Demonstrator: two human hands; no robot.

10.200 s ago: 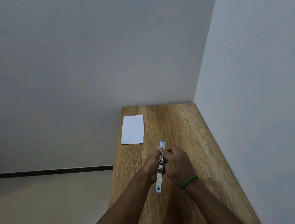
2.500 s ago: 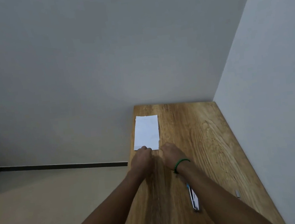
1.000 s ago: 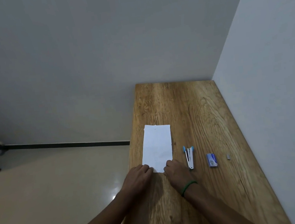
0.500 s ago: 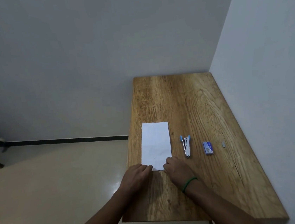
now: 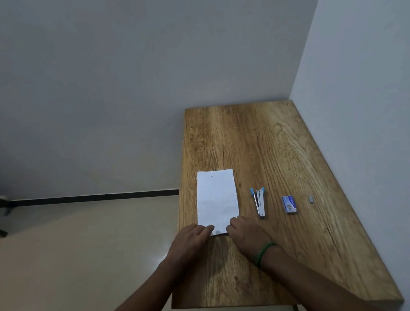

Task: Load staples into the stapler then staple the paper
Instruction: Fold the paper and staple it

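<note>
A white sheet of paper lies flat on the wooden table, near its left edge. My left hand rests on the paper's near left corner, fingers bent. My right hand, with a green bead bracelet at the wrist, touches the near right corner. A small silver stapler with blue tips lies to the right of the paper, untouched. Further right are a blue staple box and a short grey strip of staples.
The table stands in a corner, with a white wall along its right side and another behind. Left of the table is beige floor with a black skirting line. The far half of the tabletop is bare wood.
The stapler has left my hands and lies on the table. Both hands have drawn the paper from the far left corner toward the near edge, left of the stapler.
</note>
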